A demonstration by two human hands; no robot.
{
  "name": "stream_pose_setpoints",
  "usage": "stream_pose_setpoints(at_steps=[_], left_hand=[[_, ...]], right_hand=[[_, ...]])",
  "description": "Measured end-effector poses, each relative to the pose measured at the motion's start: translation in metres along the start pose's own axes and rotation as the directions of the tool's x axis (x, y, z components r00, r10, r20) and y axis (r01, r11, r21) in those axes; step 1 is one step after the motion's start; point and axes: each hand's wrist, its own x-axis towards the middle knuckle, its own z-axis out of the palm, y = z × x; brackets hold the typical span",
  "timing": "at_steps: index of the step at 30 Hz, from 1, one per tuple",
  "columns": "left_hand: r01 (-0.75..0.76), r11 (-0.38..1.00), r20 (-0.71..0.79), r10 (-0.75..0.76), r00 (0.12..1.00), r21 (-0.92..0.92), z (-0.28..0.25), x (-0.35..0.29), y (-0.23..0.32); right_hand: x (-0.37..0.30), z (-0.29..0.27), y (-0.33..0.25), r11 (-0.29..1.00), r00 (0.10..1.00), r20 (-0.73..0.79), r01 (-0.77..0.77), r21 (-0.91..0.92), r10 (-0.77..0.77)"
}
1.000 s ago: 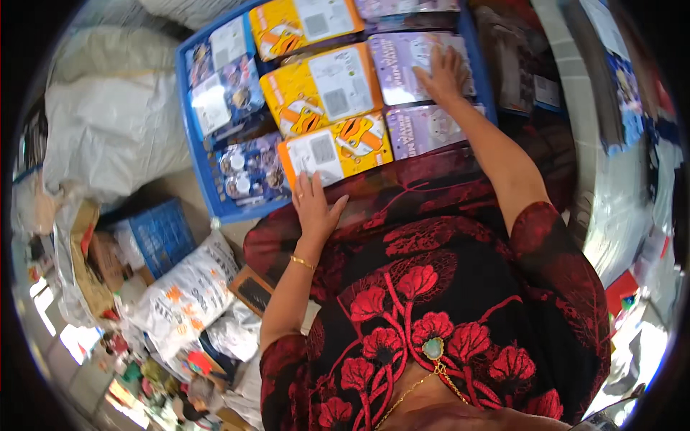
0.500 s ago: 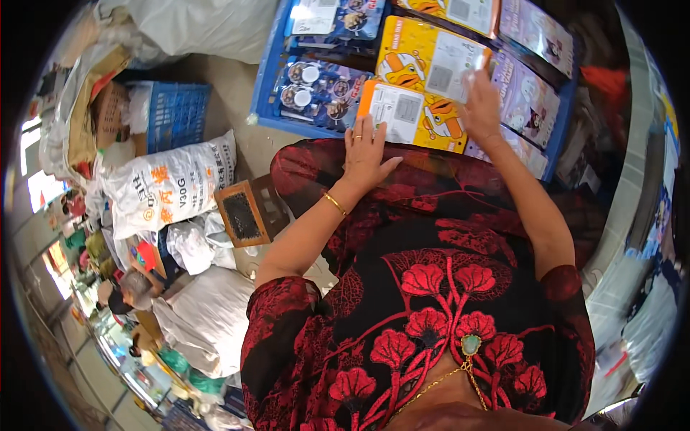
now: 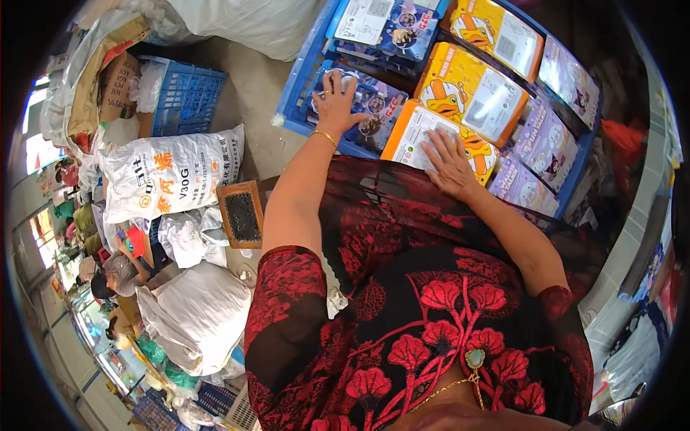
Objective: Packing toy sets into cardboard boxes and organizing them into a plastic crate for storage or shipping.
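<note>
In front of me a blue plastic crate holds stacks of flat, round-cornered printed packs in three columns. My left hand lies, fingers spread, on a dark blue pack in the near left stack. My right hand rests with fingers apart on an orange-edged pack with a white label, in the middle column. Beyond it sits a yellow pack with a cartoon duck. Purple packs fill the right column. Neither hand grips anything.
Left of the crate stand a blue basket, a printed white sack and a wooden-framed stool with a dark top. A large pale sack lies at the far side. Another person sits farther left.
My left hand has moved left and away from me, from the orange-edged pack onto the dark blue one. My right hand has come nearer, onto the orange-edged pack. The view has shifted.
</note>
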Motion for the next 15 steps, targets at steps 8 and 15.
stream_pose_setpoints(at_steps=[8,15], left_hand=[[0.016,0.985,0.031,-0.011,0.999,-0.17,-0.01,0.005,-0.001],[0.127,0.984,0.15,-0.107,0.983,-0.129,-0.003,-0.009,-0.006]], right_hand=[[-0.008,-0.007,0.0,0.999,0.998,0.047,-0.051,0.009,0.05],[-0.003,-0.006,-0.003,0.999,1.0,0.0,-0.024,0.039,0.024]])
